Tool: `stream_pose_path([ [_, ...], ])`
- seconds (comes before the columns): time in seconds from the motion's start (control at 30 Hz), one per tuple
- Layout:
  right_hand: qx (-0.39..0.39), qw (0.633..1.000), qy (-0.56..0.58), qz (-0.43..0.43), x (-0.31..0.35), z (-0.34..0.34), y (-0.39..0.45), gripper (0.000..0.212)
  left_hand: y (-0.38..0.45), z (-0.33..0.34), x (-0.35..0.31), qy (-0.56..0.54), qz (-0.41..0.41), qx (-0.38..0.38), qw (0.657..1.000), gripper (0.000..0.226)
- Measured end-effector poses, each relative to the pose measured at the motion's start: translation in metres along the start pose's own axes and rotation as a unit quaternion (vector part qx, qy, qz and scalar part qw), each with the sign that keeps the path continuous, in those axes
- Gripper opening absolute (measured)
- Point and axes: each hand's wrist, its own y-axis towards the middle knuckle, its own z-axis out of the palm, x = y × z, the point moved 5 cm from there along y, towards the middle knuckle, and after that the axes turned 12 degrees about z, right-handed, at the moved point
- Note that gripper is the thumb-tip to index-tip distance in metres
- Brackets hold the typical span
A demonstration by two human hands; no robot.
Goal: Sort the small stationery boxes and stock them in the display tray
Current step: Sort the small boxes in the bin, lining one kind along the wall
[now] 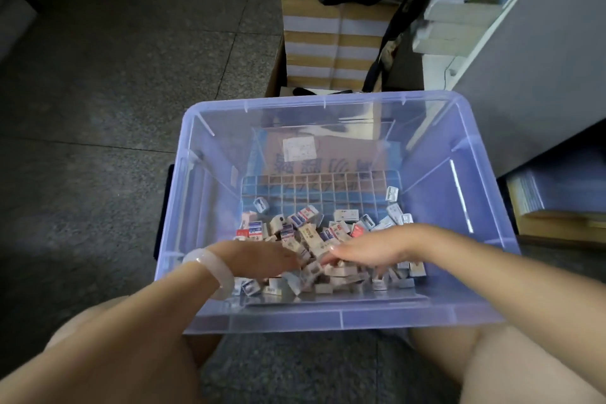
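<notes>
Two bare forearms, no sleeves in view, left hand [259, 259] and right hand [370, 248] without rings or gloves, pale translucent bangle [213, 269] on left wrist, smooth, thick, milky white, bare knees at bottom edge

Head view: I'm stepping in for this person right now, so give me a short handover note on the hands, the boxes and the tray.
Left hand: down in the clear bin, resting on the pile of small boxes; its grip cannot be told.
Right hand: also on the pile, fingers reaching in; grip unclear.
Gridded display tray: lies in the bin, its far compartments showing empty.
Done: no boxes visibly slotted.
Left: sort the loose boxes and fill the compartments.
</notes>
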Motion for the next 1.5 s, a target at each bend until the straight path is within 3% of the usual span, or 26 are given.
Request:
stream_pose_path([
  [0.23, -0.087, 0.996, 0.023, -0.008, -0.011, -0.021, -0.008, 0.047, -0.002, -0.015, 0.019, 0.003, -0.025, -0.099, 0.995, 0.040],
  [0.4, -0.173, 0.980, -0.102, -0.007, -0.011, -0.041, 0.013, 0.040, 0.005, -0.031, 0.037, 0.050, -0.063, -0.136, 0.987, 0.036],
  [0.5, -0.273, 0.961, -0.047, -0.025, -0.004, -0.062, 0.029, 0.032, 0.016, -0.046, 0.045, 0.042, -0.100, -0.210, 0.972, 0.036],
  [0.63, -0.351, 0.935, -0.027, -0.053, 0.018, -0.080, 0.060, 0.044, 0.035, -0.058, 0.050, -0.010, -0.130, -0.293, 0.947, 0.044],
  [0.73, -0.347, 0.935, -0.034, -0.061, 0.034, -0.082, 0.085, 0.056, 0.054, -0.057, 0.057, 0.010, -0.113, -0.281, 0.953, 0.047],
  [0.87, -0.301, 0.947, -0.101, -0.043, 0.040, -0.080, 0.108, 0.068, 0.074, -0.047, 0.074, 0.021, -0.114, -0.207, 0.971, 0.048],
  [1.17, -0.212, 0.966, -0.150, -0.006, 0.039, -0.070, 0.109, 0.072, 0.069, -0.051, 0.069, 0.023, -0.148, -0.190, 0.970, 0.020],
  [1.3, -0.216, 0.969, -0.114, -0.043, 0.039, -0.070, 0.103, 0.059, 0.068, -0.064, 0.057, 0.084, -0.075, -0.303, 0.946, 0.018],
  [1.43, -0.245, 0.965, -0.067, -0.064, 0.031, -0.082, 0.097, 0.039, 0.077, -0.059, 0.048, 0.069, 0.048, -0.305, 0.949, 0.027],
  [1.5, -0.245, 0.966, -0.019, -0.075, 0.023, -0.087, 0.095, 0.023, 0.077, -0.058, 0.047, 0.098, 0.063, -0.313, 0.943, 0.027],
])
